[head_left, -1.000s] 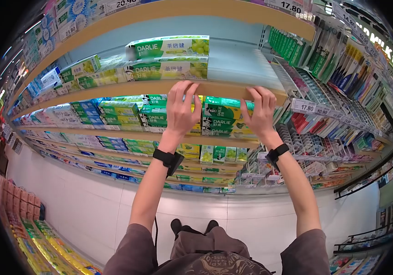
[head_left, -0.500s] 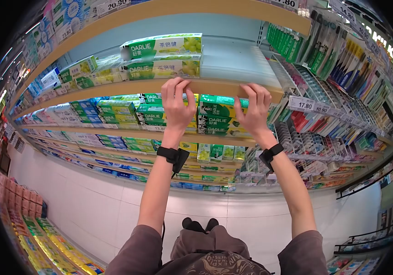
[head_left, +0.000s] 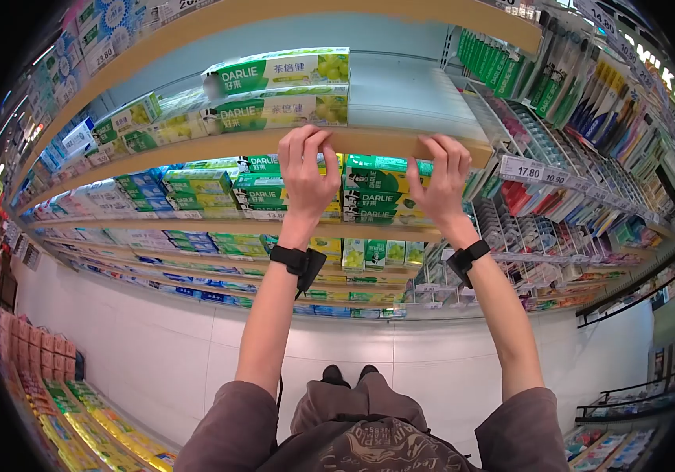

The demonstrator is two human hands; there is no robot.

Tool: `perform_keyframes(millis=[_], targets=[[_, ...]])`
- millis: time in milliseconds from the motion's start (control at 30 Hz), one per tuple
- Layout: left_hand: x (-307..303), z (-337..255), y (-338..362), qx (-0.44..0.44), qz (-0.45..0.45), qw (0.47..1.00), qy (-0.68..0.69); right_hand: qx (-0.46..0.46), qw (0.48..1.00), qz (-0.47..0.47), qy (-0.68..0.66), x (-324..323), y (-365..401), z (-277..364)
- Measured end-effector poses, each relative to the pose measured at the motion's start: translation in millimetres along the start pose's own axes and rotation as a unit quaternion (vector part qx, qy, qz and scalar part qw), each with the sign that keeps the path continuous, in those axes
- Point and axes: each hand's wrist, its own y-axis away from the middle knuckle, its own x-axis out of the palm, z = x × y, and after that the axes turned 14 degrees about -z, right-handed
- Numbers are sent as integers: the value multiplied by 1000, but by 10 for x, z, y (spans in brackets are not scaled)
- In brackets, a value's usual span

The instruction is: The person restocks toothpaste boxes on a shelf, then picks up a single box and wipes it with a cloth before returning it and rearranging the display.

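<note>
My left hand [head_left: 307,175] rests with bent fingertips on the front edge of the wooden shelf [head_left: 377,141], just below two stacked green Darlie toothpaste boxes [head_left: 278,112]. Further right, my right hand [head_left: 441,178] lies on the same edge, its fingers curled over it and its thumb apart. Neither hand has a product in it. Between my hands, on the level below, stands a stack of green and yellow Darlie boxes [head_left: 380,197]. Black bands circle both wrists.
Toothbrush packs [head_left: 549,90] hang at the upper right above a wire rack with price tags [head_left: 530,171]. More toothpaste boxes [head_left: 196,182] line the lower shelves at left. Yellow and green packs [head_left: 90,421] sit at the lower left. Pale floor tiles [head_left: 172,346] lie below.
The view has shifted slightly, and the upper toothpaste boxes appear a little larger and higher. Both hands remain on the shelf edge; my feet have moved slightly.
</note>
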Motion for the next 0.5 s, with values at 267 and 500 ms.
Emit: perform_keyframes(millis=[267, 500], targets=[[-6, 35, -7, 7, -1, 1000, 8, 32, 998, 39, -28, -212, -30, 170], [-7, 48, 0, 7, -4, 1000, 12, 309, 889, 293, -171, -466, 1262, 692]])
